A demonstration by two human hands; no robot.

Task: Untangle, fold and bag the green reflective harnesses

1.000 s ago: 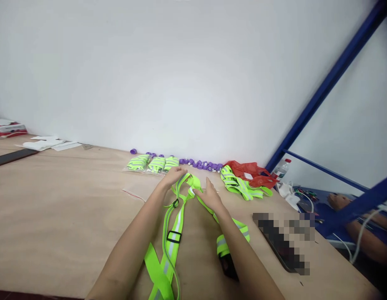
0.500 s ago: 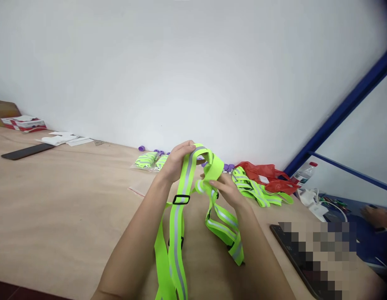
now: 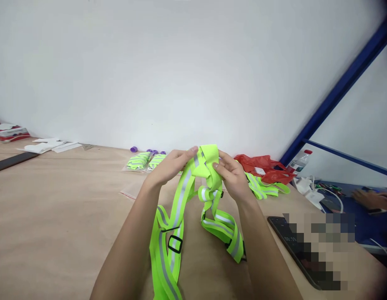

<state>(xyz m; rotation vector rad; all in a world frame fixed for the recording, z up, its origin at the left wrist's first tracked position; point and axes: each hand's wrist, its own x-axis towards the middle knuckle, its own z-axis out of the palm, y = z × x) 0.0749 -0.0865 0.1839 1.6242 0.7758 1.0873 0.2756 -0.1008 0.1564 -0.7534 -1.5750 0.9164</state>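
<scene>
A neon yellow-green reflective strap harness point(image 3: 182, 196) with silver stripes hangs from both hands, its top edge pinched and folded over. My left hand point(image 3: 171, 166) is closed on the upper left of the strap, thumb on top. My right hand point(image 3: 232, 175) grips the folded part on the other side, the thumb pressed on the band. Below hang loose loops with black slide buckles point(image 3: 175, 244). Beneath the hands the straps reach down toward the wooden table point(image 3: 71, 225). The undersides of both hands' fingers are partly hidden by the strap.
Packed bags of straps point(image 3: 139, 161), purple rolls point(image 3: 134, 149) and a clear plastic bag point(image 3: 131, 191) lie behind. At right are a red bag point(image 3: 262, 166), more straps point(image 3: 262, 189), a bottle point(image 3: 301, 161), a phone point(image 3: 290, 243) and another person's hand point(image 3: 371, 201).
The hands have turned the strap's top loop into a flatter, folded band between them. The left buckle hangs lower and tilted. The view has shifted slightly left to right.
</scene>
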